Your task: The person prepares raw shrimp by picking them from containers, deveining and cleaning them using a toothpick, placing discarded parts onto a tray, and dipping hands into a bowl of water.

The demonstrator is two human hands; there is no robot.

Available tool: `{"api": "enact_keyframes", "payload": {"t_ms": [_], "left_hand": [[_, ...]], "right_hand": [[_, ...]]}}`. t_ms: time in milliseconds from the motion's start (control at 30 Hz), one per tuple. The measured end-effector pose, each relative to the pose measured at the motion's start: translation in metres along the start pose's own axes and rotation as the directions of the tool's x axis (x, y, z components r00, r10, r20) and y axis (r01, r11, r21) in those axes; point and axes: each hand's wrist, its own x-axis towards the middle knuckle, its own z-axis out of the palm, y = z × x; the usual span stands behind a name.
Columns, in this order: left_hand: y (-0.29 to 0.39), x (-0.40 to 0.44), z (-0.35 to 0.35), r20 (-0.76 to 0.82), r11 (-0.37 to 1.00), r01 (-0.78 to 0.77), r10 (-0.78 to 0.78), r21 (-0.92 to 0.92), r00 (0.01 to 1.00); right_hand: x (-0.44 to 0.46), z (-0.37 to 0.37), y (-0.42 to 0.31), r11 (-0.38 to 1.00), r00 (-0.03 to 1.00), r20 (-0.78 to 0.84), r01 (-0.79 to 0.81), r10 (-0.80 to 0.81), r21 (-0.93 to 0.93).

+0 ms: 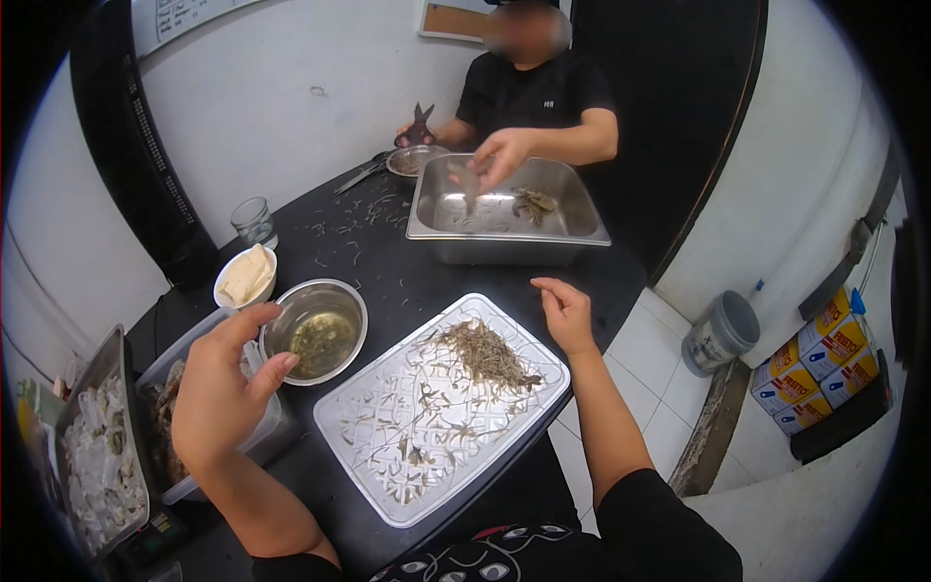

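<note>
My left hand (228,373) is raised over a plastic tub (267,441), its thumb and index finger apart and nothing visible between them. Just beyond the fingertips stands a steel bowl (315,332) of murky greenish liquid. My right hand (565,315) hovers by the far right corner of a white ribbed tray (364,441), fingers curled closed, with nothing showing in them. On that tray lies a brownish-grey heap of thin trimmings (485,354), with more whisker-like bits scattered around. Dark contents, partly hidden by my left hand, fill part of the tub.
Across the black table (320,218), a person holds scissors (419,124) and a blurred shrimp (467,184) over a deep steel pan (509,250) holding more shrimp. A glass (254,223), a white bowl with folded cloth (246,276) and an ice-filled metal tray (102,456) stand left.
</note>
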Motion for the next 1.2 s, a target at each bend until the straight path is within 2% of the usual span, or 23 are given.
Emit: {"api": "enact_keyframes", "payload": {"t_ms": [367, 467, 533, 633, 800, 900, 1000, 1100, 1200], "left_hand": [[0.001, 0.002, 0.002, 0.028, 0.999, -0.046, 0.045, 0.023, 0.999], [-0.003, 0.002, 0.008, 0.031, 0.995, -0.092, 0.090, 0.049, 0.995], [0.000, 0.004, 0.014, 0.044, 0.996, -0.082, 0.080, 0.038, 0.996], [0.010, 0.006, 0.019, 0.124, 0.999, -0.051, 0.049, 0.008, 0.991], [0.011, 0.006, 0.058, 0.325, 0.987, -0.131, 0.153, -0.088, 0.933], [0.018, -0.006, 0.086, 0.587, 0.983, -0.084, -0.029, 0.165, 0.809], [0.006, -0.027, 0.121, 0.580, 0.958, -0.031, -0.147, 0.286, 0.801], [0.000, -0.032, 0.138, 0.624, 0.969, 0.048, -0.194, 0.243, 0.757], [-0.006, -0.036, 0.148, 0.674, 0.986, 0.115, -0.169, 0.124, 0.719]], "right_hand": [[0.001, -0.002, 0.000, 0.999, 0.999, -0.009, -0.047, 0.047, -0.019], [0.000, 0.001, 0.014, 1.000, 0.999, -0.036, 0.007, -0.006, 0.027], [0.000, -0.001, 0.009, 0.994, 0.995, 0.011, -0.104, 0.103, 0.038], [0.000, 0.001, 0.009, 0.997, 0.998, -0.027, -0.063, 0.064, 0.051], [0.000, 0.001, 0.015, 0.998, 0.998, -0.016, -0.063, 0.063, 0.008], [0.001, 0.001, 0.013, 0.997, 0.997, 0.015, -0.081, 0.081, 0.019], [0.000, 0.003, 0.012, 0.996, 0.998, -0.022, -0.058, 0.059, 0.067], [0.000, 0.001, 0.012, 0.998, 0.999, -0.017, -0.036, 0.037, 0.048], [-0.001, 0.003, 0.011, 0.998, 0.999, -0.021, -0.047, 0.048, 0.033]]}}
